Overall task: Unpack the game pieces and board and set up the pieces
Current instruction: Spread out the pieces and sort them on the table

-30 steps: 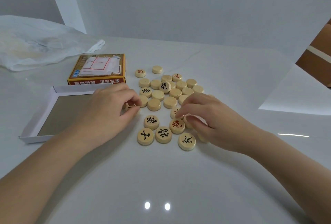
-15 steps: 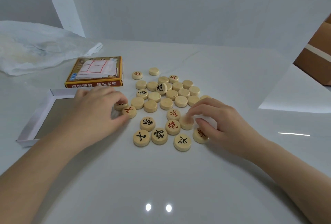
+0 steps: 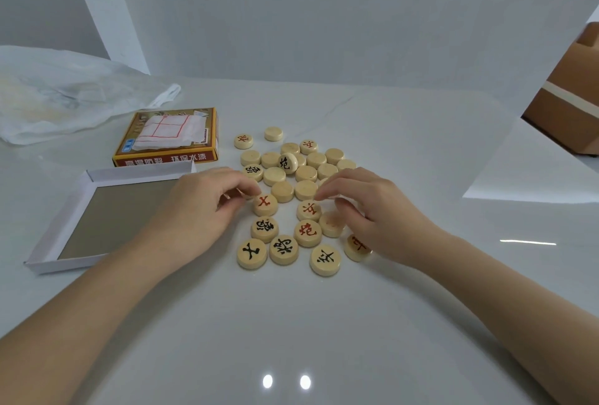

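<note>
Several round wooden game pieces (image 3: 306,173) lie loose on the white table, some blank side up, others showing red or black characters. My left hand (image 3: 201,203) pinches a partly hidden piece (image 3: 242,194) beside a red-marked piece (image 3: 265,204). My right hand (image 3: 376,207) is curled over the right side of the pile, its fingertips next to another red-marked piece (image 3: 308,209) and its thumb over a blank-looking piece (image 3: 330,225); it lifts nothing. The folded paper board (image 3: 165,131) rests on the printed box (image 3: 168,156) at the back left.
An open white box tray (image 3: 139,174) lies left of my left hand. A crumpled plastic bag (image 3: 64,93) sits at the far left. A brown cardboard box (image 3: 570,106) stands beyond the table's right edge. Bare tabletop (image 3: 291,323) stretches in front of the pieces.
My left hand shifted right, closer to the red-marked piece. My right hand moved left and up, from the front pieces to the middle of the pile.
</note>
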